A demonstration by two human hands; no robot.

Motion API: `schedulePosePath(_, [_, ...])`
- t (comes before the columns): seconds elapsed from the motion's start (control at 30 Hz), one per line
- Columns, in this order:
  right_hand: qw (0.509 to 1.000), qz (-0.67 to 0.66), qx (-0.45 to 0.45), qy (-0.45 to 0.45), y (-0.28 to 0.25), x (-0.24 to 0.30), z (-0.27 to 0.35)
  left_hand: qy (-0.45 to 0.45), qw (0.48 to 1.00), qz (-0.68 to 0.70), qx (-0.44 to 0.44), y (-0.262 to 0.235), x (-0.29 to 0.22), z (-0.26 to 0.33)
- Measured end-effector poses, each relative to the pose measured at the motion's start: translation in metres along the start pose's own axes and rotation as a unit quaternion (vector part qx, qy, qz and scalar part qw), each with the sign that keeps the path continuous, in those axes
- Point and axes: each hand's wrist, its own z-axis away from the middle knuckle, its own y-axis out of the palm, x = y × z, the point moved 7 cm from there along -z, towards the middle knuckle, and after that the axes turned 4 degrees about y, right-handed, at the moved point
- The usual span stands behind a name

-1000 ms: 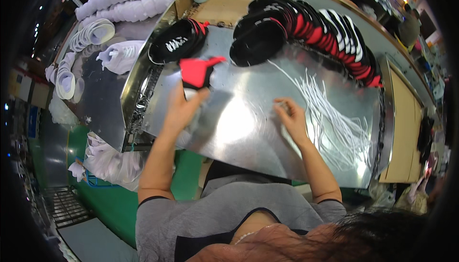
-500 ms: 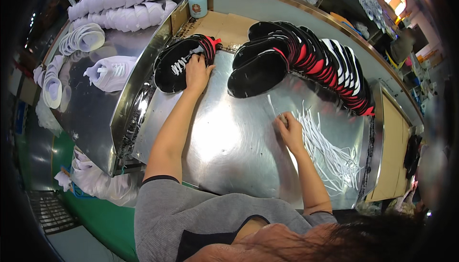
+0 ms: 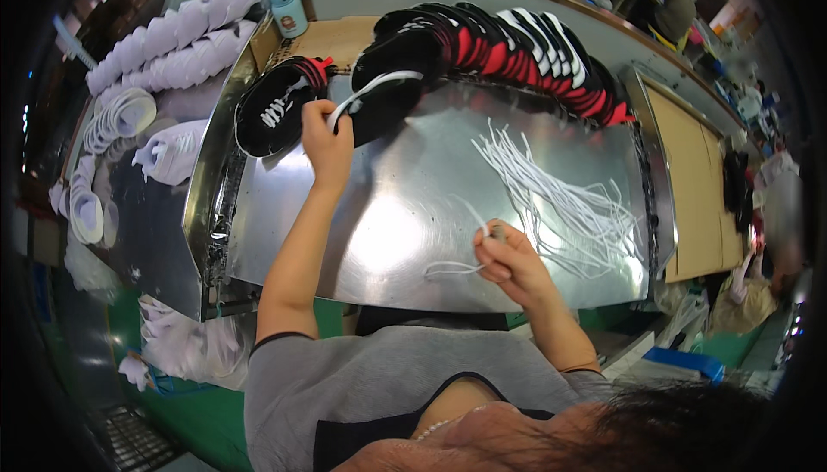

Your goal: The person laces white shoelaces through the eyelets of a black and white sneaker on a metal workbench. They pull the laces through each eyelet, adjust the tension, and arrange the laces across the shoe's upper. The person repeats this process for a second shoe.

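Note:
My left hand, its fingers closed in a pinch, grips a white shoelace that arches up in front of the black shoe uppers. Just left of that hand lies a single black and red shoe upper with short rows of white lace across its front. My right hand is closed around a white shoelace over the near part of the table; a loop and a loose end stick out from its fingers. Whether both hands hold one and the same lace, I cannot tell. A heap of white shoelaces lies to the right.
A long row of black, red and white shoe uppers curves along the back of the metal table. At the left, a side bench carries white shoes in stacks. A light blue bottle stands at the back left, near cardboard.
My left hand has come off the single upper and now pinches a shoelace. My right hand has moved away from the lace heap toward me, with a lace in it. The view has shifted.

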Motion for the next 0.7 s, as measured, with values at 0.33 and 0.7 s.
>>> schedulePosePath(0.33, [0.995,0.04,-0.084,-0.019,-0.028,-0.037,0.042,0.156,0.921,-0.086,0.347,0.04,-0.132,0.2])
schedulePosePath(0.7, [0.978,0.096,-0.182,-0.022,-0.05,-0.073,-0.051,-0.065,0.701,-0.196,0.683,0.025,-0.021,0.128])
